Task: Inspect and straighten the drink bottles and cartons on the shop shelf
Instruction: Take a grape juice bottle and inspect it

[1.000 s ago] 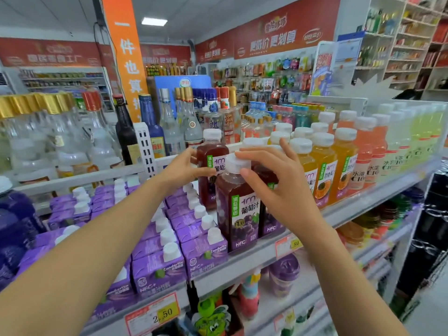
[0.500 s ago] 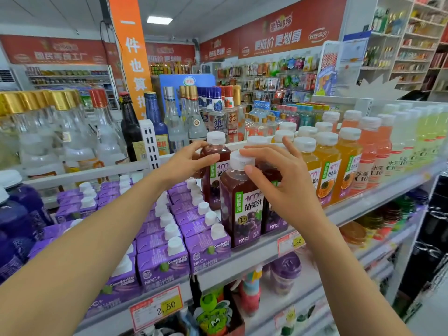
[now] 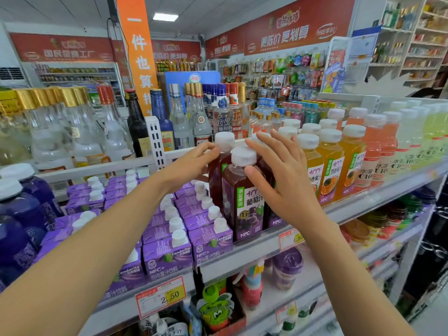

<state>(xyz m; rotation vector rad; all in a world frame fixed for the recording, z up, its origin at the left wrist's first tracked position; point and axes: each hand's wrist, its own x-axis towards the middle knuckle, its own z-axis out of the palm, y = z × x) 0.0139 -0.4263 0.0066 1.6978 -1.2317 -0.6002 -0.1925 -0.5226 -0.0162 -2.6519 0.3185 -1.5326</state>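
- The front grape juice bottle (image 3: 242,207) stands upright at the lip of the shelf (image 3: 242,255), its label facing out. The rear grape juice bottle (image 3: 215,175) stands just behind it and to the left.
- The left hand (image 3: 191,163) has its fingers curled in against the neck of the rear grape juice bottle, just under the white cap. It looks like a light pinch.
- The right hand (image 3: 283,187) is spread with its fingers apart. The thumb presses on the shoulder of the front grape juice bottle, and the fingers reach over the caps behind; it clamps nothing.
- Tipping is the main risk. Both hands work high on tall bottles, so a push at the neck could rock one over rather than slide it.
- The front grape juice bottle sits close to the edge, so a forward nudge from the thumb could send it off the shelf.
- The purple cartons (image 3: 167,255) stand touching the bottles on the left. A sideways shove of the rear grape juice bottle could knock that row crooked.
- The orange juice bottles (image 3: 332,173) crowd the right hand, and a careless wrist could bump their caps.
- Twisting by the cap might loosen it instead of turning the label.
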